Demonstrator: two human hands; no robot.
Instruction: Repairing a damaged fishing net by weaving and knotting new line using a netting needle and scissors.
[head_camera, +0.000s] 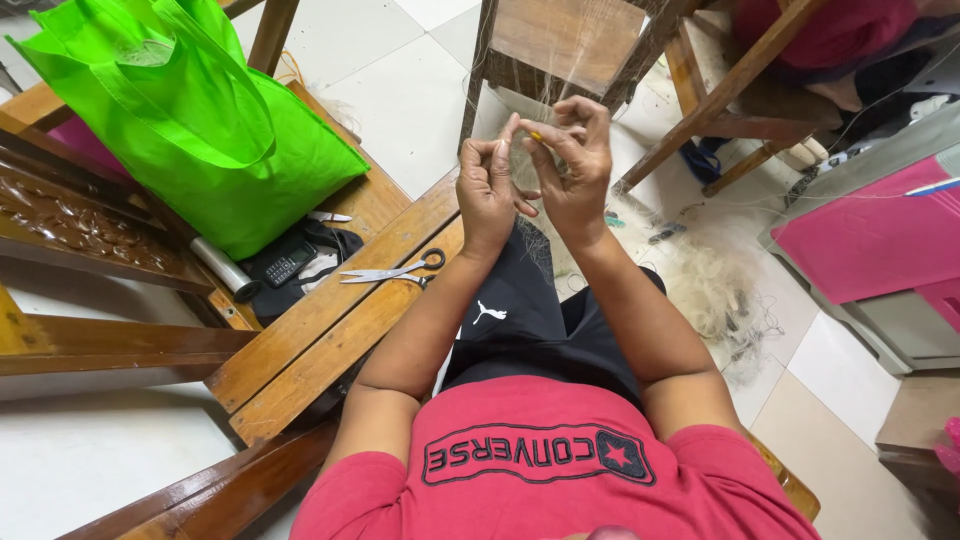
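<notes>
Fingers (540, 140) pinching small yellow piece (536, 136), net strands (530, 170) between

A home used as a small net-mending workplace is suggested — pale floor tiles (400, 90) and carved wooden furniture (70, 220) are seen. A heap of fine fishing net (710, 290) is spread on the floor — steel scissors (390, 270) lie on a wooden bench (330, 320).

Small yellow thing (537, 136) pinched in my right hand (572, 160) mostly hidden by fingertips; can't tell what. Thread too fine to trace. Green bag (200, 130) cut off by top edge.
</notes>
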